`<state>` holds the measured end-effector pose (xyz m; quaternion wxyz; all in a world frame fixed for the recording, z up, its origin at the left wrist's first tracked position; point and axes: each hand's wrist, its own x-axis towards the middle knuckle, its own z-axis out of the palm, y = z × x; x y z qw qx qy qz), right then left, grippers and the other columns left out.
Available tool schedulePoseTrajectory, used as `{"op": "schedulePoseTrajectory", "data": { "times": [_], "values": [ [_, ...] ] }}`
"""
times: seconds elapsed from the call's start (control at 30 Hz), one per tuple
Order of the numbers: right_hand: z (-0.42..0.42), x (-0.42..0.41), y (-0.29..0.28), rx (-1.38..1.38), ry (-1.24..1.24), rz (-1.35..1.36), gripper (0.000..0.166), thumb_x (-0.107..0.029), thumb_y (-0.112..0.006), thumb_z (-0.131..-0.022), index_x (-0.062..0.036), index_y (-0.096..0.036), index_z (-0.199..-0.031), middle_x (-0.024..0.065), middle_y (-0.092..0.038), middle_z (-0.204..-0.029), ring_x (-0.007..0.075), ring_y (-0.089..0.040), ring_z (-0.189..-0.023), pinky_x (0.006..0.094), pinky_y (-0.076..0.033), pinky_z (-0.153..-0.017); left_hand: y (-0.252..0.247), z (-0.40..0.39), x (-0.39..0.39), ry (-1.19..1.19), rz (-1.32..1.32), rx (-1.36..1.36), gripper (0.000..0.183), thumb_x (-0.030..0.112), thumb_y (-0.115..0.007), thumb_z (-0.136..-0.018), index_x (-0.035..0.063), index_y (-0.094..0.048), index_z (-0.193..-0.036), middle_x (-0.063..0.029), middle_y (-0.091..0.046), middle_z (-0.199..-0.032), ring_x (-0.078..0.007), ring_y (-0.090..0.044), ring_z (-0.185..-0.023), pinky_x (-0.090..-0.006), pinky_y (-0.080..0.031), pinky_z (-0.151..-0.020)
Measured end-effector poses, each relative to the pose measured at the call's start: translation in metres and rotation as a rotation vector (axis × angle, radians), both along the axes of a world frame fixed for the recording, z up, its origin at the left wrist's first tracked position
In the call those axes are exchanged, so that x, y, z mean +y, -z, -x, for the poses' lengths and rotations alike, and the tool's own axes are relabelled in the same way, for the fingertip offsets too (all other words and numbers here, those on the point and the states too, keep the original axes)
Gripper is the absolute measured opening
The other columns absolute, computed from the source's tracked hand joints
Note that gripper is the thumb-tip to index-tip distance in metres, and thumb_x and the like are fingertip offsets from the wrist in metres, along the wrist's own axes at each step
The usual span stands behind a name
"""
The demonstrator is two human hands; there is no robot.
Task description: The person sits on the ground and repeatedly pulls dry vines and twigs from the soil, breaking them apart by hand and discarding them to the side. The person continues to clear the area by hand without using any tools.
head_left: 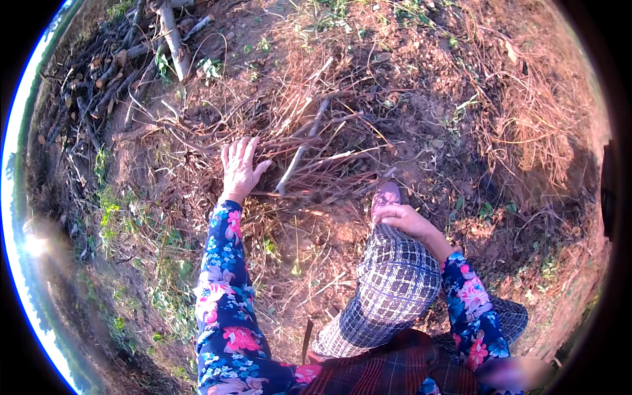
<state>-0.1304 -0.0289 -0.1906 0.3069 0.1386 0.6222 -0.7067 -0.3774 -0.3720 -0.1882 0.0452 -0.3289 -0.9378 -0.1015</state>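
Note:
My left hand (241,165), fingers spread and grasping nothing, is at the near left edge of a heap of dry twigs (276,131). A thicker bare stick (303,145) lies across the heap, to the right of that hand. My right hand (407,219) is over the lower part of my bent leg, by the checked trouser leg (395,266), just behind the toe of a shoe (386,193). Its fingers are bent and close together; whether they grip the cloth cannot be made out. Thinner twigs (340,180) reach close to the shoe.
A pile of cut branches (103,79) lies at the far left, with a thick log piece (173,42) beside it. Dry grass and stalks (538,128) are heaped on the right. Green weeds (168,261) grow at left. A thin dark strip (307,340) stands near my foot.

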Motion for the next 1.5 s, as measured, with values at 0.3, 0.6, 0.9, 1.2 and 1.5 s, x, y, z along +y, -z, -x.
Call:
{"op": "schedulePoseTrajectory", "data": {
  "times": [0.3,0.6,0.9,1.2,1.5],
  "values": [
    [0.044,-0.054,0.051,-0.084,-0.381,-0.012,0.062,-0.028,-0.059,-0.087,0.002,-0.031,-0.133,0.0088,-0.062,-0.108,0.0145,-0.061,-0.085,0.0274,-0.052,-0.068,0.004,-0.004,0.007,-0.049,0.004,0.051,0.06,0.043,-0.063,-0.077,0.0101,-0.047,-0.125,-0.0128,-0.05,-0.12,-0.0298,-0.045,-0.109,-0.0473,-0.024,-0.1],
    [0.05,-0.071,0.063,-0.157,-0.152,0.381,0.043,-0.023,-0.065,-0.084,0.0021,-0.053,-0.117,0.0126,-0.063,-0.103,0.0204,-0.059,-0.1,0.0311,-0.049,-0.085,-0.002,-0.006,0.014,-0.044,-0.027,0.069,0.061,0.042,-0.066,-0.074,0.0089,-0.049,-0.123,-0.0126,-0.054,-0.107,-0.029,-0.048,-0.099,-0.0446,-0.031,-0.092],
    [0.063,-0.068,0.039,-0.188,0.038,0.29,0.022,-0.005,-0.064,-0.082,0.0074,-0.058,-0.098,0.016,-0.065,-0.086,0.0243,-0.066,-0.078,0.0331,-0.056,-0.071,-0.02,-0.042,0.007,-0.129,-0.072,-0.091,0.057,0.035,-0.064,-0.077,0.0063,-0.047,-0.123,-0.0127,-0.053,-0.105,-0.0295,-0.046,-0.101,-0.0452,-0.029,-0.094],
    [0.108,-0.061,0.037,-0.199,0.154,0.184,0.02,0.001,-0.061,-0.081,0.0067,-0.051,-0.098,0.0154,-0.064,-0.083,0.0204,-0.066,-0.067,0.0264,-0.056,-0.055,0.05,-0.016,0.03,-0.277,0.059,0.165,0.059,0.039,-0.054,-0.084,0.0056,-0.039,-0.13,-0.0159,-0.043,-0.128,-0.0327,-0.039,-0.116,-0.0478,-0.024,-0.103],
    [0.101,-0.063,0.073,-0.223,0.156,0.137,0.008,-0.005,-0.059,-0.084,0.0031,-0.058,-0.085,0.0104,-0.063,-0.069,0.0165,-0.064,-0.057,0.0251,-0.054,-0.049,0.08,-0.017,0.026,-0.285,0.172,0.218,0.058,0.034,-0.044,-0.09,0.0117,-0.026,-0.14,-0.0098,-0.026,-0.145,-0.0297,-0.032,-0.127,-0.0479,-0.019,-0.107]
  ]
}}
